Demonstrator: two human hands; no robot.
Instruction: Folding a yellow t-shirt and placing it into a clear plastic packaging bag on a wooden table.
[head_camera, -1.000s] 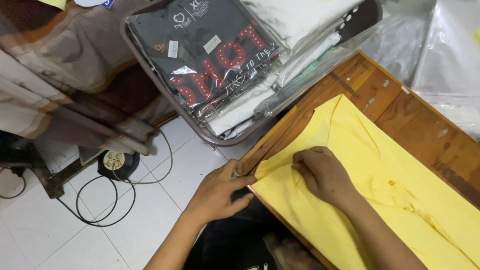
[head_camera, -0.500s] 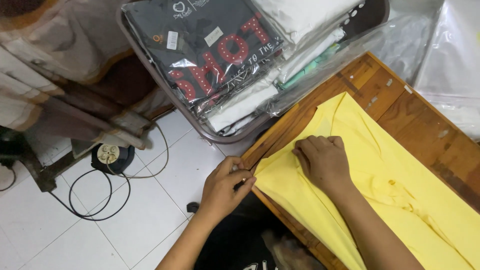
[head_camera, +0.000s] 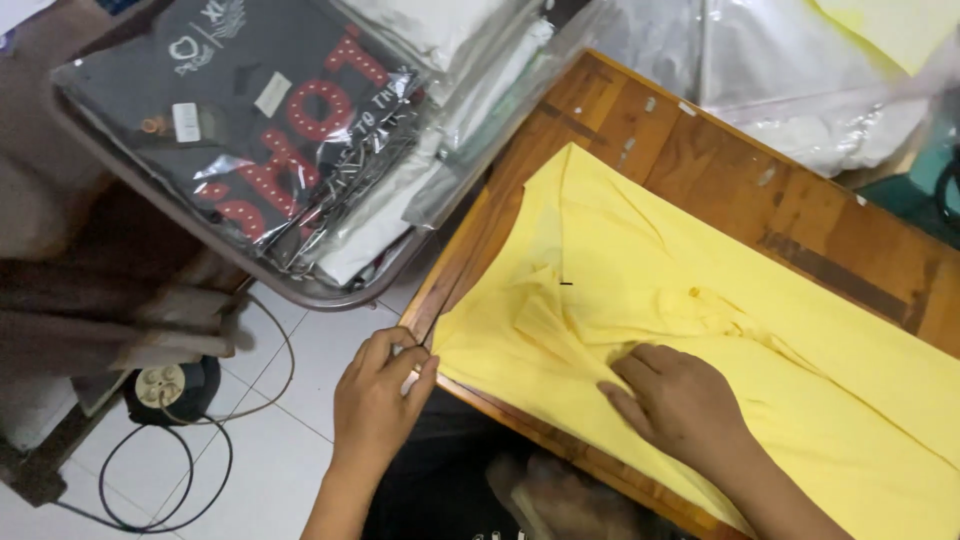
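A yellow garment (head_camera: 700, 300) lies spread on the wooden surface (head_camera: 800, 215), and it covers most of the near part, with one edge along the near-left border of the wood. The left hand (head_camera: 378, 400) is at this border; its fingers (head_camera: 405, 358) are curled and pressed together, and they pinch the corner of the yellow cloth just at the rim. The right hand (head_camera: 680, 400) rests flat on the cloth, palm down, with its fingers (head_camera: 625, 375) a little spread and pressing a wrinkled fold. To the left of the surface, a tray (head_camera: 300, 290) holds dark folded shirts in clear plastic bags (head_camera: 250, 110). More clear bags (head_camera: 790, 90) lie at the far side. On the white tiled floor (head_camera: 290, 400) there is a black cable (head_camera: 170, 470).
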